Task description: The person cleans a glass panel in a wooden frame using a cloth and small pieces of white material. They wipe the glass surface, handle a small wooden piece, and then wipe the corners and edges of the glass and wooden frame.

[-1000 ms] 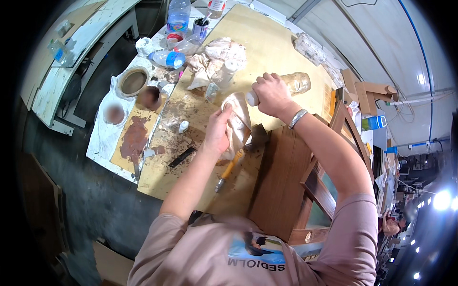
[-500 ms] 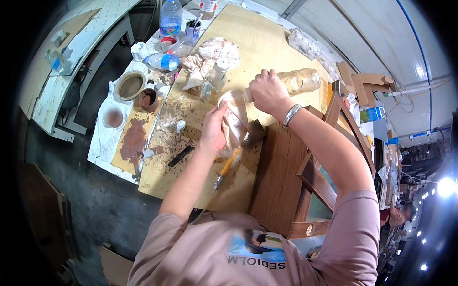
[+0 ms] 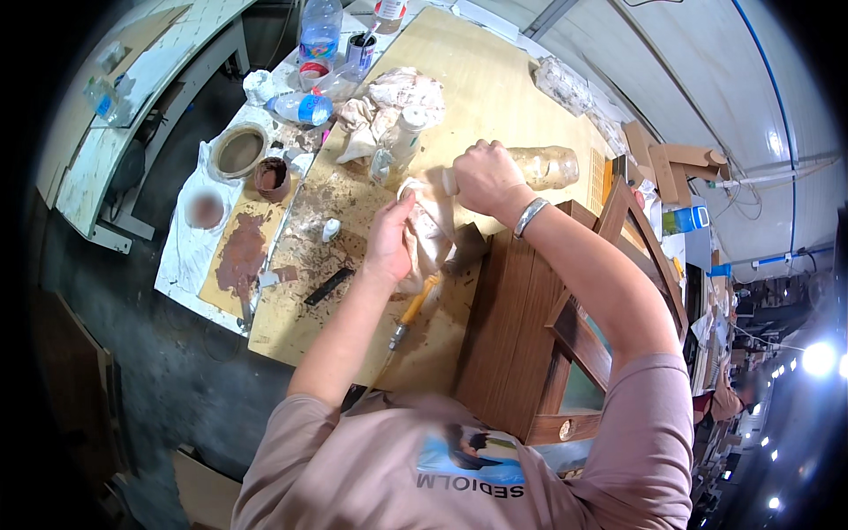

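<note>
My left hand (image 3: 389, 246) is closed on a stained whitish rag (image 3: 430, 225), which hangs down over the worktable. Just to the right, my right hand (image 3: 490, 178) wraps around the neck end of a smeared, clear plastic bottle (image 3: 552, 167). The bottle lies nearly level in the air, its base to the right and its mouth end pointing at the top of the rag. Whether liquid is coming out cannot be seen. Below the rag, a yellow-handled tool (image 3: 419, 305) with a metal hose fitting lies on the board, its far end covered.
A dark brown wooden frame piece (image 3: 503, 327) stands close on the right. An upright jar (image 3: 406, 141), crumpled rags (image 3: 402, 95), a water bottle (image 3: 302, 109) and a brown-stained cup (image 3: 272, 178) are at the back left. A black strip (image 3: 329, 287) lies on the stained board.
The bottle's base has dropped a little, so it is closer to level. My right hand has shifted slightly left and down. The rag stays in my left hand.
</note>
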The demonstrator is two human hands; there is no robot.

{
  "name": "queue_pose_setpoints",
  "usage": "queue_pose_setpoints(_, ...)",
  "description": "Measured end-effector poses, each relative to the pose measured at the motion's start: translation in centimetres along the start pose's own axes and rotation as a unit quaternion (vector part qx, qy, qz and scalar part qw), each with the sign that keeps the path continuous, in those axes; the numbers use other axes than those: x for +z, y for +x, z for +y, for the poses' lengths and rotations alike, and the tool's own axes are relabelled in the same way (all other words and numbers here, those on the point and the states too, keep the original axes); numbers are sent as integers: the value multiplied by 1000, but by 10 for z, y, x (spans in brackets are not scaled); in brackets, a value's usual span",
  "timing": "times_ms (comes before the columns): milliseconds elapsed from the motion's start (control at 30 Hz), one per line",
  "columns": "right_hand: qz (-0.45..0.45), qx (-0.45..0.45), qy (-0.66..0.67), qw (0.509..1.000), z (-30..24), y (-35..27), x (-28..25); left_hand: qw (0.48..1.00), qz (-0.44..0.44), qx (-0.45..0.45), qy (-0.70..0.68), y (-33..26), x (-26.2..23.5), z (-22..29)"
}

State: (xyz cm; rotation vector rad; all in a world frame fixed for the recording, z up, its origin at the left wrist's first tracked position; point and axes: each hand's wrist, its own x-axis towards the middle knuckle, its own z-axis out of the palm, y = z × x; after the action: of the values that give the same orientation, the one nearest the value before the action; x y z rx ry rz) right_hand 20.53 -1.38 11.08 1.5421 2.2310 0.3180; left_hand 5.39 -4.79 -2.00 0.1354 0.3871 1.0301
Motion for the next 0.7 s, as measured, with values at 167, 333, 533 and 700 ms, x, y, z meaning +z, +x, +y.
queue_pose_setpoints(167,76,61,115,989,13,5,11,1000,-3,6,6,-11,10,7)
queue_pose_setpoints(333,93,271,415,864,36,24,2,999,-16,-1,28,-20,9,11)
queue_pose_setpoints(533,48,269,643,715,65,27,40,999,-10,-9,39,-28,4,8)
queue_pose_setpoints(700,-65,278,621,731,52,32,42,999,-28,-7,42,-38,6,13)
